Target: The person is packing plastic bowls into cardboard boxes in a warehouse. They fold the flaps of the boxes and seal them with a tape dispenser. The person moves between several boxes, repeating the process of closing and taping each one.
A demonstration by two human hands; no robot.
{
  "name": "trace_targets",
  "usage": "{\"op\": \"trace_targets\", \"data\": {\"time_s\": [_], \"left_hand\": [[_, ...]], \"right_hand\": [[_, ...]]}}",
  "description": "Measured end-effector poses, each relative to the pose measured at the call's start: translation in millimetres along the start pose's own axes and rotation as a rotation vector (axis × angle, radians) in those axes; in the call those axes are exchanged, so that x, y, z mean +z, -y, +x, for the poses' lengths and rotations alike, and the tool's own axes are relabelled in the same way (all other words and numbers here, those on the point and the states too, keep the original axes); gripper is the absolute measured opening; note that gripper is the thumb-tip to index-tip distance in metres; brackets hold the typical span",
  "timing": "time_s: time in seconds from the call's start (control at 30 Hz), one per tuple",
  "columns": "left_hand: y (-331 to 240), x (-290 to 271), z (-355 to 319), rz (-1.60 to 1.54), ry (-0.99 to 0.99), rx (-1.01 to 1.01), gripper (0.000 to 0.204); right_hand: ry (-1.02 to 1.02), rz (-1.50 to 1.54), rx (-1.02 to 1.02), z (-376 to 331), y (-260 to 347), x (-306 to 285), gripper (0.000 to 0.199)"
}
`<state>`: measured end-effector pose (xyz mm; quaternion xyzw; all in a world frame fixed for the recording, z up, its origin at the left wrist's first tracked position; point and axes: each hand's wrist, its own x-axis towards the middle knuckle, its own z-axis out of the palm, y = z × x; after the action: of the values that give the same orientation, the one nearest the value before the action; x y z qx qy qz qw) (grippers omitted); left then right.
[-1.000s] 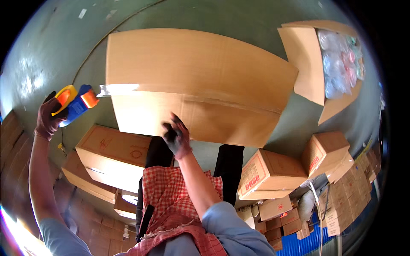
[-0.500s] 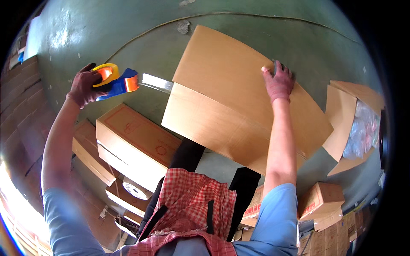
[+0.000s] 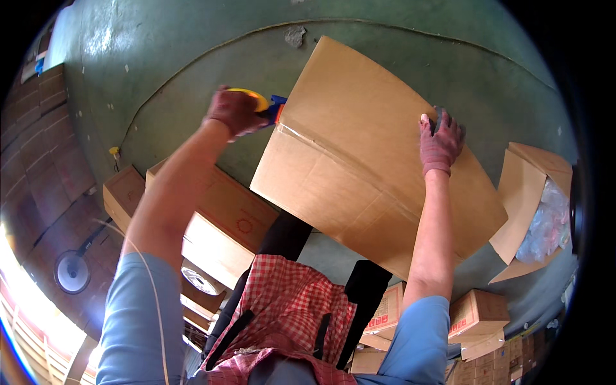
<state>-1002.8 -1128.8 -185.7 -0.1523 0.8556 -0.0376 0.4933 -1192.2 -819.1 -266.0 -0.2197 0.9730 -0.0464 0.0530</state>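
Note:
A large brown cardboard box (image 3: 372,109) lies in front of me, tilted in view, its near side by my legs. A shiny strip of clear tape (image 3: 321,146) runs along the seam across its top. In my left hand (image 3: 235,113), gloved in dark red, is a blue and orange tape dispenser (image 3: 277,109) with a yellow-cored roll. The dispenser's head is against the box's left edge, partly covered by my fingers. My gloved right hand (image 3: 441,142) grips the far right edge, thumb on the top face and fingers over the rim.
Left of my legs stands a closed carton (image 3: 234,202), with a white roll (image 3: 200,280) below it. At right an open carton (image 3: 513,186) holds clear plastic bags (image 3: 545,221). More cartons (image 3: 478,311) sit at lower right. A cable (image 3: 212,50) curves across the green floor.
My left hand has swung right, bringing the dispenser from well off the box to its left edge. The stretched tape between them no longer shows. Box and right hand have shifted slightly right.

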Motion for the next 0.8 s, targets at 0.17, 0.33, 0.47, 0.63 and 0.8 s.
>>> {"op": "trace_targets", "data": {"time_s": [0.17,0.33,0.47,0.63,0.8], "left_hand": [[-26,-2,15,-0.001,-0.135,0.122,0.037],[-18,11,2,-0.181,-0.271,-0.093,0.04],[0,31,-26,-1.195,-0.521,-0.531,0.033],[-86,19,-47,-2.086,-0.873,-0.118,0.013],[-116,30,-33,-2.0,-0.792,-0.183,0.017]], "right_hand": [[-0.014,-0.044,0.005,0,-2,1,0.04],[-0.114,0.527,0.036,-2,-8,8,0.04],[0.02,1.716,0.318,-57,40,-11,0.037],[0.545,2.083,0.883,-126,109,9,0.025],[0.491,2.146,1.009,-157,-15,21,0.021]]}}
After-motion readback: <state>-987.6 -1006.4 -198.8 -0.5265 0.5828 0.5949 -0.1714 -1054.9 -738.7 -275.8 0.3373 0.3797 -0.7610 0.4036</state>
